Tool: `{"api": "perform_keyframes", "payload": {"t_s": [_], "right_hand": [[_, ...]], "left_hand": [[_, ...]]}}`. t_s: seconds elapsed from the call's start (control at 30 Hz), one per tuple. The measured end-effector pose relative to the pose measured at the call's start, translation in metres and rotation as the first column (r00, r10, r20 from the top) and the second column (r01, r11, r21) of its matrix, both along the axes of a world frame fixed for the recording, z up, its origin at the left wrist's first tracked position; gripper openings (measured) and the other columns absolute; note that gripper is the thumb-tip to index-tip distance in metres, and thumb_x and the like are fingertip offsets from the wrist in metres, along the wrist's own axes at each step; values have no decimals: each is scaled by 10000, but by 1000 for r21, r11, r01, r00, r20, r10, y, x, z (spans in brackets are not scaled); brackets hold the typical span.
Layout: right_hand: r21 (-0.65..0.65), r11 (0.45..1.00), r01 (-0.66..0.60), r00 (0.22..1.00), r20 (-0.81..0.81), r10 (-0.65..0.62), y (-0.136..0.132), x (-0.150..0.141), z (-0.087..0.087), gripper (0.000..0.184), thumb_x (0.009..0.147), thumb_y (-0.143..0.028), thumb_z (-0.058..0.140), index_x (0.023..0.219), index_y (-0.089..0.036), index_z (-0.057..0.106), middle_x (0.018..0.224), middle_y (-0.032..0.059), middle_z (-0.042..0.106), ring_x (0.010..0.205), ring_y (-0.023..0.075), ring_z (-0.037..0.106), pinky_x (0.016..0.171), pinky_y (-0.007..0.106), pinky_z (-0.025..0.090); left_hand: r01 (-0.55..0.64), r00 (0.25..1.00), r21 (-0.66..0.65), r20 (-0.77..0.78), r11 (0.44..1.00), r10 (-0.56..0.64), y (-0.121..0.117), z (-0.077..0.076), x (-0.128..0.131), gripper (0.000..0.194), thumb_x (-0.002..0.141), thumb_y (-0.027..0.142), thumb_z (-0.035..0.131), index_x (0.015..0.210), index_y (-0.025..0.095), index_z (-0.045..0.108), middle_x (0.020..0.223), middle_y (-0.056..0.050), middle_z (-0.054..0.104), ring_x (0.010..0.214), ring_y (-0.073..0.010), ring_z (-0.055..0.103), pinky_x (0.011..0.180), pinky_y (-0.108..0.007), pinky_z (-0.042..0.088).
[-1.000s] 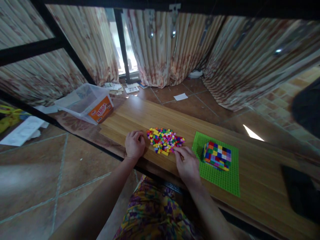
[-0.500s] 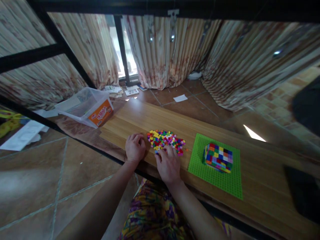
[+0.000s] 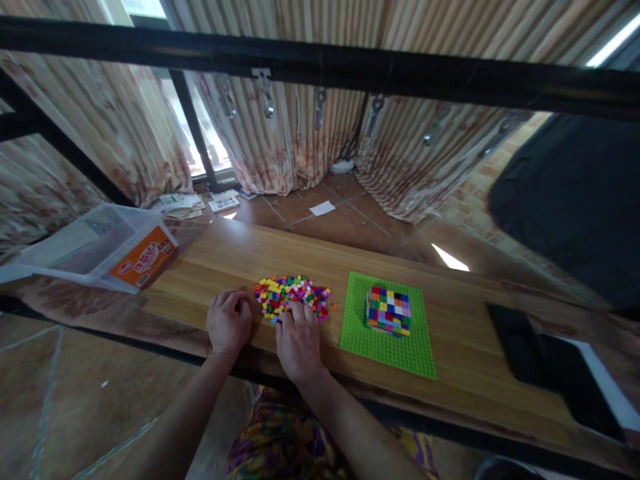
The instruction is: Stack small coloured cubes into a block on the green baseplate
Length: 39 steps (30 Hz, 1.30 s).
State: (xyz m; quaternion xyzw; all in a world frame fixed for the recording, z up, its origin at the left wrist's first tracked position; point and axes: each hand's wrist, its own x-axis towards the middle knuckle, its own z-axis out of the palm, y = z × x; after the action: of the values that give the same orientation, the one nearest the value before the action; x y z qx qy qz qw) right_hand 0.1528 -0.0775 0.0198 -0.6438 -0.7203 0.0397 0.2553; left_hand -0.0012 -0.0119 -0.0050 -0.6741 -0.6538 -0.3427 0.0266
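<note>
A pile of small multicoloured toy bricks (image 3: 293, 293) lies loose on the wooden board. My right hand (image 3: 299, 340) rests at the pile's near edge, its fingers bent down among the bricks; anything between the fingertips is hidden. Beside its thumb shows a blue brick (image 3: 275, 320). Left of the pile, my left hand (image 3: 229, 325) lies on the board with fingers curled in toward the thumb, and I cannot make out whether something is inside. To the right, a block built of mixed-colour bricks (image 3: 389, 311) stands on a green studded baseplate (image 3: 356, 333).
A clear plastic tub (image 3: 95, 257) with an orange label stands at the board's left end. Dark flat objects (image 3: 520, 343) lie at the right end of the wooden board (image 3: 465, 353). A black bar (image 3: 320, 63) crosses above, before striped curtains (image 3: 280, 147). Papers (image 3: 323, 208) lie on the floor.
The view has swung to the right, so everything appears further left. Both hands keep about the same places by the pile, and the built block is unchanged.
</note>
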Motion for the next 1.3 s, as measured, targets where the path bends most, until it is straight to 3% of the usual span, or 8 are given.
{"api": "perform_keyframes", "payload": {"t_s": [0.1,0.23,0.3,0.4,0.6,0.73,0.9,1.3], "right_hand": [[84,996,-4,996,-92,12,-2,3,4,77,868,-146,558,879,-191,620,960,82,641,976,230,546,867,377,460],[143,989,39,947,-322,9,-11,18,12,138,903,-154,497,901,-196,628,826,32,661,785,161,619,722,275,491],[117,991,65,896,-444,-6,-20,33,18,159,906,-159,497,903,-203,651,799,14,673,714,134,630,673,240,491],[92,989,113,839,-542,-45,-40,68,23,187,915,-182,504,929,-222,687,875,24,698,785,133,657,723,238,509],[41,942,332,830,-488,-271,-80,154,20,227,937,-295,502,1004,-216,704,1020,75,700,936,187,660,830,334,525],[59,909,412,848,-389,-359,-87,191,21,260,930,-345,500,977,-199,710,966,89,696,874,199,660,782,339,529],[125,908,400,900,-240,-364,-74,197,25,274,920,-311,482,957,-183,721,915,85,688,805,184,657,731,314,519],[81,927,366,931,-33,-364,-60,201,29,247,894,-306,485,870,-190,701,839,63,696,711,184,640,651,296,465]], "left_hand": [[10,1000,7,-6,1000,-9,0,1,0,206,828,209,497,840,210,702,915,-73,701,897,-237,621,812,-352,475],[6,1000,5,-9,1000,-6,0,2,0,207,835,227,491,849,212,697,920,-76,698,901,-244,613,807,-356,471],[12,1000,1,-13,1000,-12,0,3,-1,219,844,239,480,852,203,696,915,-85,697,900,-249,610,808,-360,469],[22,1000,-18,-18,1000,-22,0,4,-1,232,845,248,471,859,194,697,912,-93,696,903,-254,607,816,-367,469],[0,1000,-34,-5,999,0,0,5,0,226,811,234,489,848,187,707,938,-91,704,913,-258,611,829,-368,477],[0,1000,-38,4,999,0,1,5,1,222,803,227,496,851,195,710,942,-80,705,910,-251,617,833,-364,483],[-4,1000,-41,7,999,4,1,4,0,228,804,232,493,858,190,710,946,-90,697,924,-257,611,844,-374,482],[-3,1000,-22,10,1000,4,0,2,1,234,829,247,486,856,189,711,943,-96,698,918,-256,609,841,-372,482]]}}
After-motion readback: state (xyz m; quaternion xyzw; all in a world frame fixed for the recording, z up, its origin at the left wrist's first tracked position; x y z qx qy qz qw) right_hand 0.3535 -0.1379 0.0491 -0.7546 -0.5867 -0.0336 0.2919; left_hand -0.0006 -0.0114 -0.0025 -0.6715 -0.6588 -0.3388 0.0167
